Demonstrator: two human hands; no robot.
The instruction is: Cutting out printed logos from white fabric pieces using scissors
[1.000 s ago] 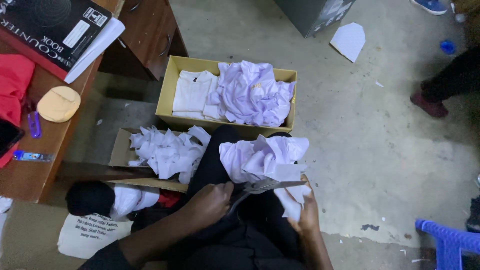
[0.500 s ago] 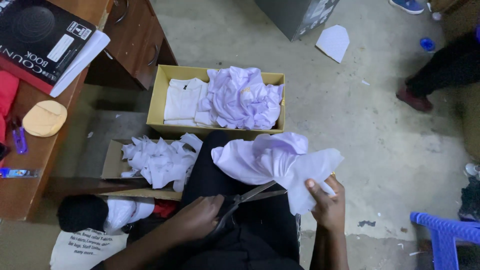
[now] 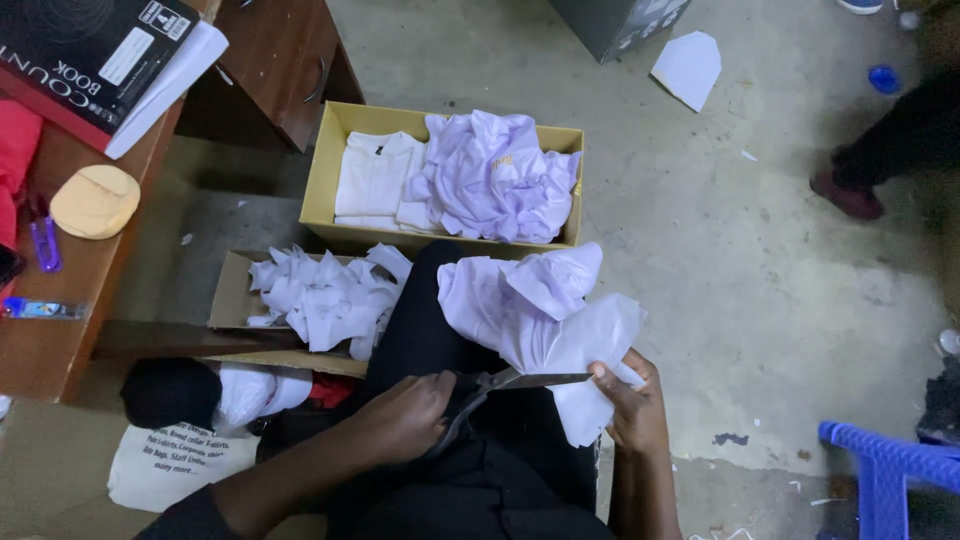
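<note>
Seen from above, a seated person's left hand [image 3: 405,415] grips scissors [image 3: 500,385], blades pointing right toward pale lilac fabric [image 3: 535,305] draped over the lap. The right hand [image 3: 632,405] pinches the cloth's near edge closed, seemingly keeping it taut for the blades. Beyond the knees, a yellow cardboard box [image 3: 330,175] holds folded white and lilac garments; nearer left, a brown box [image 3: 230,295] holds white cut pieces. A dark book [image 3: 95,60] with a white label lies on the wooden worktop [image 3: 40,340], far left.
</note>
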